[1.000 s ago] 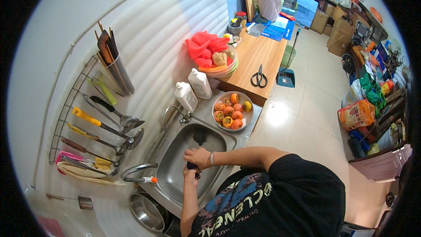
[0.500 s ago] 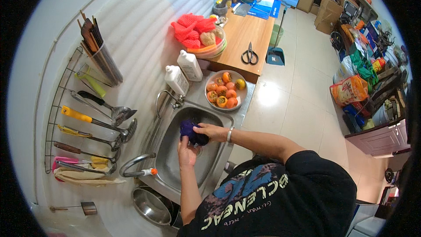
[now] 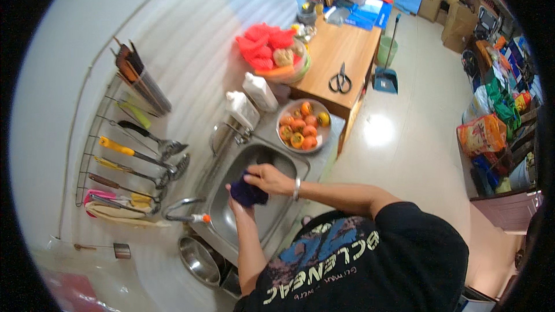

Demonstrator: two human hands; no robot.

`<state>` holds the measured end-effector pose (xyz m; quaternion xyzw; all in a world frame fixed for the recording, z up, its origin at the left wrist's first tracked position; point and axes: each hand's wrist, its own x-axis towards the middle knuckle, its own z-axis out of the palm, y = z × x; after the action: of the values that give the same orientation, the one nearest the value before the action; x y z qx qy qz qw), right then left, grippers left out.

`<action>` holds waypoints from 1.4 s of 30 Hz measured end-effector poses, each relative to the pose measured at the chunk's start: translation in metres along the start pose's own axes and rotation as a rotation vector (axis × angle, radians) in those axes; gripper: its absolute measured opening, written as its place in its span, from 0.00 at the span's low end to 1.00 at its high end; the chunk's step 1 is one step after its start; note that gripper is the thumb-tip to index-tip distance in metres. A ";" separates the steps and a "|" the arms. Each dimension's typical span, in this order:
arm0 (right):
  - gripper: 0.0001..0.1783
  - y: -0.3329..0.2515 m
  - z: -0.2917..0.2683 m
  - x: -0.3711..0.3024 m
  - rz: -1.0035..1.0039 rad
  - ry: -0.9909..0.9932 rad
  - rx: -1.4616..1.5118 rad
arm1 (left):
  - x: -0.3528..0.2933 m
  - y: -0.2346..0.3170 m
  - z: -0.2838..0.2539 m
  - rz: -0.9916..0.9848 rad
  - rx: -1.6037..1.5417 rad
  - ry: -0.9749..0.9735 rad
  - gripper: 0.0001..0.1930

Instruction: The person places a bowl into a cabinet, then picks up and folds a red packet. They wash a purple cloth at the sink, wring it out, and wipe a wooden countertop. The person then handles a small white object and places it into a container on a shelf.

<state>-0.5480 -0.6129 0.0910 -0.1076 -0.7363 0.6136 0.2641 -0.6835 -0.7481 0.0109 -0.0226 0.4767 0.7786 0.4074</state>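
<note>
A crumpled dark purple cloth [image 3: 250, 192] is held above the basin of a metal sink [image 3: 277, 219]. My right hand [image 3: 272, 179] grips it from the upper right, its fingers bent over the top. My left hand [image 3: 240, 207] holds it from below and the left, with part of the palm hidden by the cloth. Beside the basin's left edge stands a curved faucet [image 3: 184, 211] with an orange tip. On the ledge behind the sink sits a round bowl of orange persimmons [image 3: 300, 126].
Two white bottles [image 3: 243, 110] stand behind the basin. Black scissors [image 3: 340, 82] lie on the wooden counter [image 3: 329, 52], near a tub with red netting [image 3: 265, 46]. Ladles and other utensils [image 3: 144, 159] hang on the left wall. A metal pot [image 3: 199, 260] sits left of the sink.
Both hands have moved the cloth slightly nearer and left within the sink, and my right hand now sits higher over it. The whole view has shifted a little.
</note>
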 end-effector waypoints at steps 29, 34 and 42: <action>0.18 -0.003 -0.210 -0.198 0.041 0.236 -0.585 | -0.133 -0.223 0.245 -0.879 -0.222 -0.599 0.49; 0.23 0.004 -0.233 -0.218 0.425 0.494 -0.162 | -0.145 -0.246 0.278 -0.940 -0.081 -0.587 0.55; 0.19 0.074 -0.271 -0.251 0.365 0.790 -0.092 | -0.145 -0.288 0.315 -0.782 0.030 -0.592 0.26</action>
<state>-0.2093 -0.4877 -0.0155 -0.4741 -0.5743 0.5284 0.4077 -0.2863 -0.5359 0.0351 0.0281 0.3074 0.5333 0.7876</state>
